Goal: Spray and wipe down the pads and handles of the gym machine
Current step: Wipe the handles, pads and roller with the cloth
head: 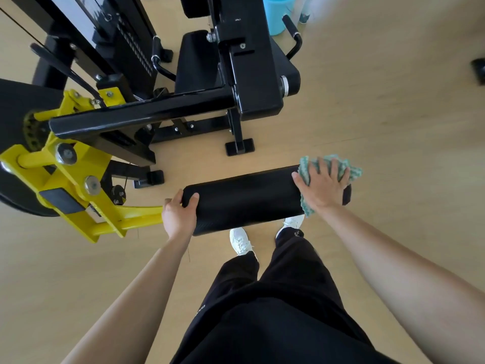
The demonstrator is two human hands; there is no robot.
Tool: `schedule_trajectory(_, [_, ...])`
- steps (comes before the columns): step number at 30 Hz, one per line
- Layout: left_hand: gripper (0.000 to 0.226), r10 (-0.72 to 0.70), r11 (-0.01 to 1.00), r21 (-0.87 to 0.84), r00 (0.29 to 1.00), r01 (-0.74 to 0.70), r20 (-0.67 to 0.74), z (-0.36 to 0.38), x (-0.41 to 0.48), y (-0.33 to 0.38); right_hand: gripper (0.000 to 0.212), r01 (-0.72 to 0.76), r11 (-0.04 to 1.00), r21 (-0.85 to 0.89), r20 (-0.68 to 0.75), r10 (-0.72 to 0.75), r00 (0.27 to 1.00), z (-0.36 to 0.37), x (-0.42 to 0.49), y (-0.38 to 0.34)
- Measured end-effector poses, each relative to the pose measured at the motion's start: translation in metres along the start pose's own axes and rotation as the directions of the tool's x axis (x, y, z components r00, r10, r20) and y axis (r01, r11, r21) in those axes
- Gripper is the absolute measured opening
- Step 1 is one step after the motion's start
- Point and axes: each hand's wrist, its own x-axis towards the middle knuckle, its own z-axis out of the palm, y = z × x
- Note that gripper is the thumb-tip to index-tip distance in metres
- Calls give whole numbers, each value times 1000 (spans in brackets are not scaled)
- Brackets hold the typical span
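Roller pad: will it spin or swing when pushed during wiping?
Likely to spin: the roller pad is a cylinder on the yellow arm, and the left hand grips its end, seemingly steadying it. It may also swing, since that arm looks pivoted. The surface looks padded, so it probably gives slightly under the right hand pressing the cloth.

Colours: machine mostly black, one yellow linkage.
roller pad point(244, 198) black, faint fine surface texture; cloth point(351, 170) teal-green and white in a small repeating weave; seat pad point(196, 61) plain black; handle grips point(290, 24) black with silver collars; frame point(141, 116) gloss black; lever arm point(78, 179) bright yellow, grey bolt heads; bucket point(275, 11) light blue; floor point(393, 101) pale tan woodgrain; trousers point(275, 311) black; shoes point(240, 241) white.
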Motion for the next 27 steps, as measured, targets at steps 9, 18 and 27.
schedule_trajectory(9, [50,35,988,-149,999,-35,-1,-8,-16,-18,60,347,936,-62,98,-340,935,12,-19,-91])
schedule_trajectory(18, [35,-124,906,-402,991,131,42,-12,-43,-41,65,696,718,2,177,-685,706,32,-59,-197])
schedule_trajectory(27, [28,-203,846,-477,971,238,126,-4,-62,-69,60,793,601,-100,114,-785,609,54,-73,-191])
